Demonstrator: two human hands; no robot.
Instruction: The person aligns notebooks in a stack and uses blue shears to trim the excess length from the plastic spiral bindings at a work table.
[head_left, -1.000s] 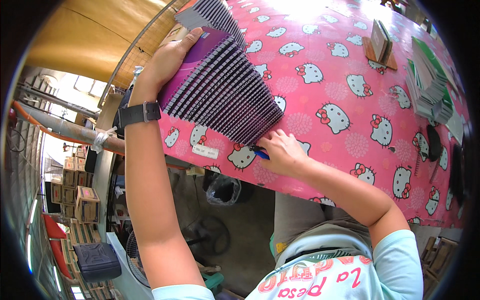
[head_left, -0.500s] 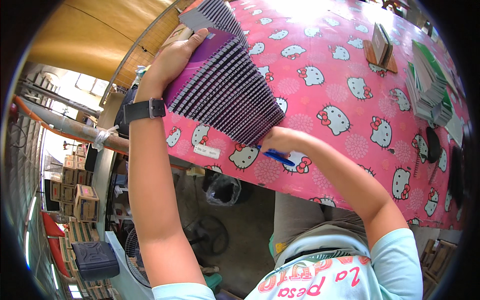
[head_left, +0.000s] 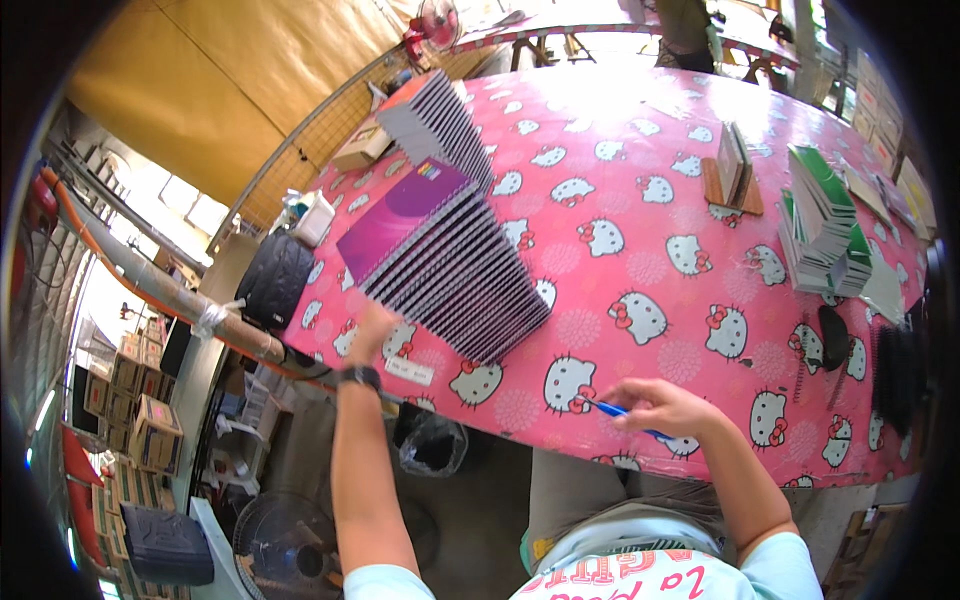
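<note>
A tall, leaning stack of spiral-bound notebooks (head_left: pixel 455 270) with a purple top cover stands on the pink patterned tablecloth, bindings facing me. Just left of its lower part is my left hand (head_left: pixel 372 335), a dark watch on the wrist. Motion smears its fingers, and I cannot tell whether it touches the stack. A small white label strip (head_left: pixel 409 371) lies beside that wrist. My right hand (head_left: pixel 668 408), near the table's front edge, closes its fingers on a slim blue tool with a thin pointed tip (head_left: pixel 612 409). The tool's middle is hidden by the fingers.
Behind stands another notebook stack (head_left: pixel 437 125) with an orange cover. Green-covered books (head_left: pixel 828 225), a wooden stand (head_left: pixel 732 188) and a black oval object (head_left: pixel 833 338) are at right. A black bag (head_left: pixel 275 278) sits left; a lined bin (head_left: pixel 432 442) is below the edge.
My left hand has come off the purple cover and moved down toward me. My right hand has drawn away from the stack's base, right and nearer, still holding the blue tool. The view has shifted.
</note>
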